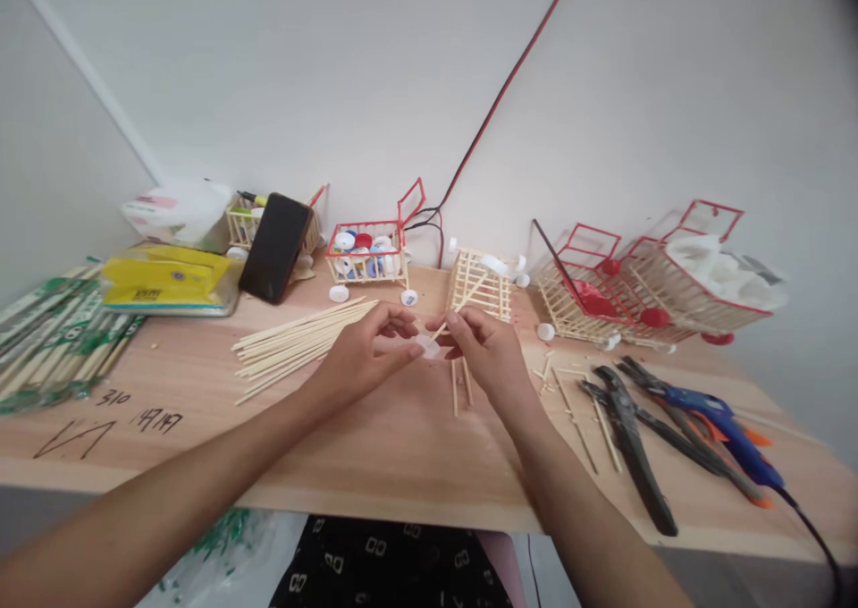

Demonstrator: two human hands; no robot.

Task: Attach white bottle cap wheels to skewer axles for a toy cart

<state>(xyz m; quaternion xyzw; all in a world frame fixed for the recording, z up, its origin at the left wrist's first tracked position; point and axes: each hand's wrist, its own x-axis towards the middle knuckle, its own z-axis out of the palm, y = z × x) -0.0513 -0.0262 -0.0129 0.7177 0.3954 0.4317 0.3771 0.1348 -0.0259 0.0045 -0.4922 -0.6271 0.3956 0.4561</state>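
Over the middle of the table, my left hand point(368, 350) is closed with thumb and fingers on the edge of a translucent white bottle cap point(430, 348). My right hand point(488, 350) pinches a thin wooden stick point(469, 292), whose lower end is at the cap. Whether the stick touches the cap is hard to tell. Beyond my right hand, a stick-built cart frame point(500, 297) lies with white cap wheels upward. A bundle of loose wooden sticks point(295, 347) lies beside and behind my left hand. Two short sticks point(455, 389) lie beneath my right hand.
Finished carts stand along the wall, one full of bottle caps point(365, 255). A phone point(276, 249) leans at the back left near a yellow packet point(171, 279) and wrapped stick bundles point(60, 335). Cutting pliers point(634, 447) and a corded blue glue gun point(727, 429) lie right.
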